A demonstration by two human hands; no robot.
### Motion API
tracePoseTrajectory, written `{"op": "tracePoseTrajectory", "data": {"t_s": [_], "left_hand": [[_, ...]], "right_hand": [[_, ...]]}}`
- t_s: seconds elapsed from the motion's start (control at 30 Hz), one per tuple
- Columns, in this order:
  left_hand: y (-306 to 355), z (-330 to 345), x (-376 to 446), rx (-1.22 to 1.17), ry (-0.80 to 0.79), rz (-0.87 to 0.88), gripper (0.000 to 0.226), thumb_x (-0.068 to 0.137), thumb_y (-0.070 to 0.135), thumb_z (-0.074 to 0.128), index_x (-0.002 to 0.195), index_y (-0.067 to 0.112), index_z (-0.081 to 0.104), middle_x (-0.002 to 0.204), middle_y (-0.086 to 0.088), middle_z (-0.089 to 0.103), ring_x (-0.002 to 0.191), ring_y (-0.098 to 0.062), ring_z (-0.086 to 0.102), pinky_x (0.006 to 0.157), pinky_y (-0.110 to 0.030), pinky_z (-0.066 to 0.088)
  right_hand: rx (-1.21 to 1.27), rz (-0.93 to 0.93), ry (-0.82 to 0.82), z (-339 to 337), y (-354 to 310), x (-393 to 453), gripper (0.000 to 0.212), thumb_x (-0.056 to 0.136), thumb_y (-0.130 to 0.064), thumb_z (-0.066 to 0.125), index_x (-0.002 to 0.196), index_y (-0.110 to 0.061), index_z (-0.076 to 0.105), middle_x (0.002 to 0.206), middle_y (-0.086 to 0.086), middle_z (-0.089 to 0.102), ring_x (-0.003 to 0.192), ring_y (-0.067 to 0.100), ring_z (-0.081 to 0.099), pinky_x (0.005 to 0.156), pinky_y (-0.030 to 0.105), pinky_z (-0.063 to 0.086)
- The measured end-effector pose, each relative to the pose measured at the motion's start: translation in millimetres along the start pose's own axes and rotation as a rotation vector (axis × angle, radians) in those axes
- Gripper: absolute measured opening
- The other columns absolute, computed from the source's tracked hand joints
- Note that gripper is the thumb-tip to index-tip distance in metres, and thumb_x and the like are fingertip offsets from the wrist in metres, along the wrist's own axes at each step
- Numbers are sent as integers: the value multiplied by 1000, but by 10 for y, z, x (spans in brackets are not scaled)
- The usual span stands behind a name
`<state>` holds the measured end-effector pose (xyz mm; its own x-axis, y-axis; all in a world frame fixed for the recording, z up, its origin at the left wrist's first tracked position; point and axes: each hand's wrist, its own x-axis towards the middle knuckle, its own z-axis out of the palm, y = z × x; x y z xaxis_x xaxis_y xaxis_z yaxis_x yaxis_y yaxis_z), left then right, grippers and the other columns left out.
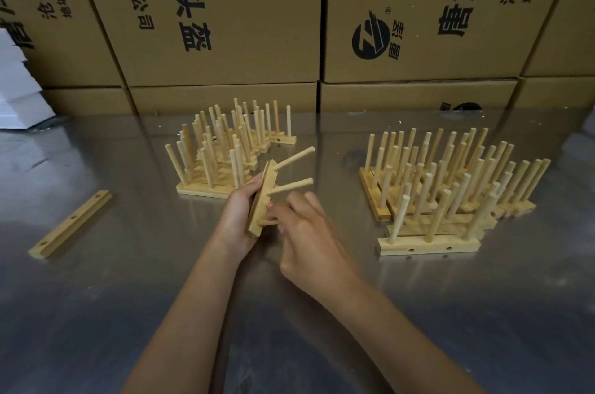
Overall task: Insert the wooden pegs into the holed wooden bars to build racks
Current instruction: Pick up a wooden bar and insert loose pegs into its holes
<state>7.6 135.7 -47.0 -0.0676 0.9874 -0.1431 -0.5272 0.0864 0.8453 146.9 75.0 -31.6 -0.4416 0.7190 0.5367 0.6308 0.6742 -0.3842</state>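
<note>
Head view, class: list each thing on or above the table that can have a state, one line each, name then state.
Held bar: off the table, tilted, two pegs seated, third going in.
Third peg: at the bar's lowest hole.
Left hand: gripping the held bar.
Right hand: closed on the third peg.
Loose bar: flat on the table, holes unfilled.
Left rack group: pegs upright.
Right rack group: pegs upright.

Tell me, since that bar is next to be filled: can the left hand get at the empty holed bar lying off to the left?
Probably yes, once freed. The empty bar lies alone on bare table, nothing around it. But the left hand holds the bar in work, while the right hand seats its third peg.
</note>
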Motion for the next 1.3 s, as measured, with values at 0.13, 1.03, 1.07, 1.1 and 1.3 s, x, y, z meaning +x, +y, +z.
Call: {"op": "tracePoseTrajectory", "data": {"t_s": [0.13,1.03,1.07,1.1,1.3], "left_hand": [[-6,15,-11,43,-23,16,28,105,22,41,114,19,67,72,0,60,59,-13,53,49,-22,46],[9,48,-17,140,78,66,34,106,22,39,130,19,63,85,-4,70,69,-20,62,59,-31,52],[3,87,-30,164,97,95,35,107,22,37,130,19,63,87,-6,72,72,-21,65,63,-32,53],[-7,131,-40,182,117,124,35,107,21,36,131,20,62,91,-8,73,74,-21,68,66,-33,55],[-52,301,-127,60,199,188,39,109,12,30,139,30,47,94,-7,73,69,-19,71,59,-39,59]], "right_hand": [[38,-25,-10,19,40,23,28,84,5,56,105,-9,66,106,1,57,104,15,44,85,31,47],[833,528,11,-90,95,75,9,86,-9,72,95,-10,73,80,6,76,58,8,66,54,18,49],[895,557,35,-68,85,80,8,86,-9,72,94,-10,70,77,7,75,56,9,66,51,21,49],[910,573,62,-31,74,78,8,86,-11,73,92,-13,68,76,6,75,57,10,66,52,24,51],[618,566,109,188,185,8,20,80,-29,78,88,-27,61,82,-10,72,76,0,67,77,30,57]]}}
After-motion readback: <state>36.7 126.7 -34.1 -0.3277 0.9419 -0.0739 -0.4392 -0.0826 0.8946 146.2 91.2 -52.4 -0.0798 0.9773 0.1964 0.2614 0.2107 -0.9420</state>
